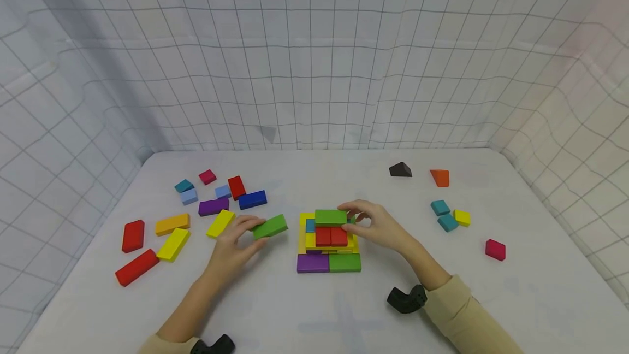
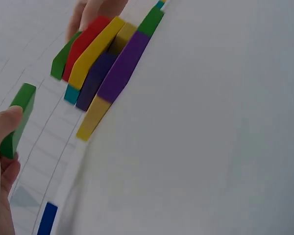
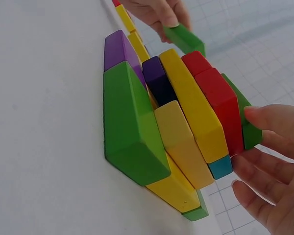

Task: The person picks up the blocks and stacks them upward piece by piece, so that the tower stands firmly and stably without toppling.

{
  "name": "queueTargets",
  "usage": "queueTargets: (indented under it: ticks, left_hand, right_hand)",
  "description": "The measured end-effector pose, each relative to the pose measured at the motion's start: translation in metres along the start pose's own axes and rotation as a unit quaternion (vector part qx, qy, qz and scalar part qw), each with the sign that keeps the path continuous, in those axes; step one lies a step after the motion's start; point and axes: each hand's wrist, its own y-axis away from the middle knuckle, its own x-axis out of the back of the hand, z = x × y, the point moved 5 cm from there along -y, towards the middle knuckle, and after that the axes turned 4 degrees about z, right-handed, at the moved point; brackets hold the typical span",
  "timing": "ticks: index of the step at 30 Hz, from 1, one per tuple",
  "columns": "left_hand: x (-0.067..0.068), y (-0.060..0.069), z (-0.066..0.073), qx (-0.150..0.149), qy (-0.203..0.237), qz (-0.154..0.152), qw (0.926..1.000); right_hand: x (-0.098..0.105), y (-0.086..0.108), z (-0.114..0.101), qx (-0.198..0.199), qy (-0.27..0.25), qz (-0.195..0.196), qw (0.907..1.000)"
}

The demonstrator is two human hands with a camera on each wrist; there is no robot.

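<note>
A layered stack of coloured blocks has a purple block (image 1: 312, 263) and a green one (image 1: 345, 263) at its front base. Two red blocks (image 3: 220, 100) sit high in it, with a green block (image 1: 331, 218) on top. My right hand (image 1: 375, 225) is at the stack's right side, thumb and fingers pinching the top green block (image 3: 251, 125). My left hand (image 1: 233, 250), left of the stack, holds another green block (image 1: 270, 226) between thumb and fingers, raised and apart from the stack; the left wrist view shows this block (image 2: 20, 120) too.
Loose red, yellow, orange, purple and blue blocks (image 1: 253, 199) lie at the left. On the right are teal blocks (image 1: 447, 222), a yellow one (image 1: 462, 217), a crimson one (image 1: 495, 249), a black piece (image 1: 400, 169) and an orange piece (image 1: 440, 177). Grid-patterned cloth surrounds the table.
</note>
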Motion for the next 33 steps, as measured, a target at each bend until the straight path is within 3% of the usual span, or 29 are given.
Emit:
queueTargets:
  ticks: [4, 7, 10, 14, 19, 26, 33]
  left_hand:
    - [-0.025, -0.007, 0.026, -0.034, 0.069, -0.017, 0.9969]
    - [-0.042, -0.009, 0.04, -0.072, 0.088, -0.038, 0.9928]
    - [-0.056, -0.01, 0.048, -0.097, 0.078, -0.049, 0.991]
    - [-0.069, -0.012, 0.052, -0.109, 0.052, -0.049, 0.9915]
    - [-0.078, -0.015, 0.055, -0.124, 0.024, -0.037, 0.9913]
    - [-0.082, -0.016, 0.058, -0.163, -0.004, -0.026, 0.9862]
    - [-0.084, -0.016, 0.058, -0.157, -0.035, -0.023, 0.9867]
  right_hand:
    - [0.0, 0.0, -0.002, 0.007, -0.001, 0.0, 1.0]
    - [0.0, 0.001, -0.003, 0.012, 0.0, -0.002, 0.9999]
    - [0.0, 0.0, -0.003, 0.011, -0.001, -0.004, 0.9999]
    - [0.001, 0.0, -0.001, 0.003, 0.0, -0.005, 1.0]
    - [0.001, 0.001, -0.001, 0.007, 0.001, -0.007, 1.0]
    - [0.003, 0.002, -0.004, 0.015, -0.009, -0.028, 0.9994]
    - [0.002, 0.003, -0.004, -0.009, -0.001, -0.05, 0.9987]
